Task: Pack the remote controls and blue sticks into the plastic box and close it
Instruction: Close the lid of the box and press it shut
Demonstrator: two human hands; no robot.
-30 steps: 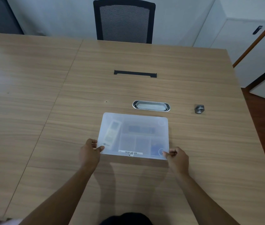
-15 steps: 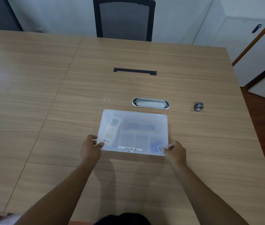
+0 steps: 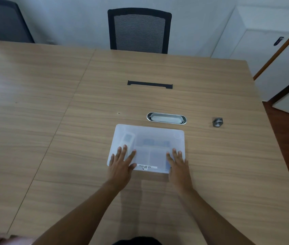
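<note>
Item: plastic box [image 3: 158,137], translucent, lidded, lying flat on the wooden bench [image 3: 228,174], at the near middle, just this side of an oval metal cable port [image 3: 166,118]. A barcode label [image 3: 147,167] runs along its near edge.

Contents, seen dimly through the lid: one white remote control [image 3: 127,140] in the left compartment; blue sticks [image 3: 156,143] as pale blue patches behind the dividers. The exact count cannot be told through the frosted plastic.

Hands: left hand [image 3: 120,162] laid flat, fingers spread, on the near-left of the lid; right hand [image 3: 178,162] likewise flat on the near-right corner. Neither is curled round anything; both rest palm-down on the lid, apparently pressing it shut.

Handling, as judged: light thin-walled plastic, a lid that will flex in the middle and snap only at its rim, so pressure belongs along the edges and corners. Smooth underside, likely to slide on the bench. To lift, take the two short sides and keep it level, since the loose contents would shift.

Elsewhere on the bench: a small grey metal fitting [image 3: 217,122], well apart to the right.
</note>
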